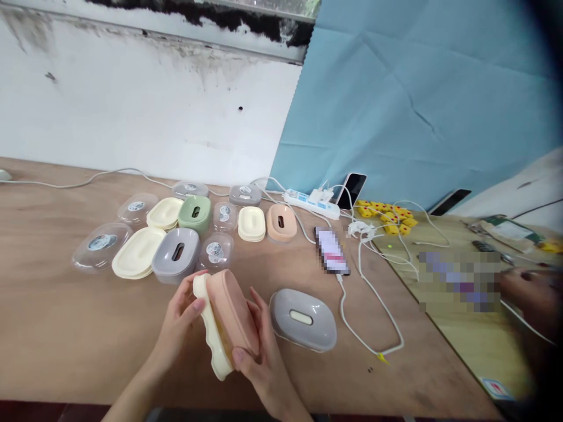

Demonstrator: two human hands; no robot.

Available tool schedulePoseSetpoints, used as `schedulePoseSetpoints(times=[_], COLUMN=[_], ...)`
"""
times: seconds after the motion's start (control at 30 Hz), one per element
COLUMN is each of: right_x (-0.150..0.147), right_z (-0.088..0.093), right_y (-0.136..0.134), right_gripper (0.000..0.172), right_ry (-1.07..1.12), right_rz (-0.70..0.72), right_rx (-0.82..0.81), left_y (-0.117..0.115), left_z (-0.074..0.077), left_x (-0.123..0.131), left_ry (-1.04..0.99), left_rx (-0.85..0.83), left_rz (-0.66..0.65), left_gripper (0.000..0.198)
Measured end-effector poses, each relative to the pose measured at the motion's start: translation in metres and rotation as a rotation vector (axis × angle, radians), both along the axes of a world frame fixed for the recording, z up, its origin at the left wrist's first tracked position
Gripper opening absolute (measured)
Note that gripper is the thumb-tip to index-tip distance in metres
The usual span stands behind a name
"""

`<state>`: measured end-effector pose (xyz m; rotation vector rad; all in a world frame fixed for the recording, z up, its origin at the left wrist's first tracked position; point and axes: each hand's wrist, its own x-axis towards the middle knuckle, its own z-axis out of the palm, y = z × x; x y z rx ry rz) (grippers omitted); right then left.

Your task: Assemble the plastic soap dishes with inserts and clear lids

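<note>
Both my hands hold a pink soap-box base [233, 313] tilted on its edge, with a cream wavy-edged tray [212, 331] pressed against its left side. My left hand [178, 319] grips the cream tray with the thumb on its top end. My right hand [259, 357] wraps the pink base from below and the right. A closed grey soap box [303, 319] with a clear lid lies just right of my hands on the wooden table [65, 328].
Behind my hands lie several soap-box parts: clear lids [102, 245], cream trays [138, 252], a grey base [176, 253], a green base [194, 212], a pink base [281, 221]. A phone [332, 251], white cables, a power strip [311, 203] and yellow pieces [387, 214] sit right. Another person's hand [530, 290] is at far right.
</note>
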<state>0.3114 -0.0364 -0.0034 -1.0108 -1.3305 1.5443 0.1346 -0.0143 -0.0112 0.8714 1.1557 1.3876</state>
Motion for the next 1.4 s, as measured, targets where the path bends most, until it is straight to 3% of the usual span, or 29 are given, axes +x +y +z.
schedulePoseSetpoints(times=[0.2,0.4,0.77,1.03,1.23,1.3,1.4], right_x=[-0.009,-0.008,-0.006,-0.007,-0.007,-0.010,-0.013], right_z=[-0.003,-0.003,-0.004,-0.003,-0.003,-0.003,-0.006], right_y=[-0.002,-0.007,-0.010,-0.007,-0.010,-0.012,-0.014], right_gripper=[0.072,0.084,0.089,0.084,0.086,0.090,0.101], right_ry=[0.211,0.100,0.195,0.171,0.147,0.081,-0.153], right_rz=[0.017,0.015,0.086,0.085,0.106,0.109,0.060], right_rx=[-0.040,-0.051,-0.105,0.030,0.031,0.048,0.218], left_y=[-0.003,-0.006,-0.011,-0.014,-0.019,-0.021,-0.025], left_z=[0.008,0.005,0.003,0.000,0.004,0.007,0.014], left_x=[0.001,0.002,0.004,0.003,0.012,0.018,0.024], left_ry=[0.046,0.038,0.011,-0.011,-0.042,-0.054,-0.077], left_rx=[-0.008,-0.007,0.097,0.170,0.145,0.119,0.092], left_rz=[0.007,0.019,-0.068,-0.040,0.008,0.072,0.087], left_gripper=[0.056,0.052,0.056,0.060,0.061,0.062,0.068])
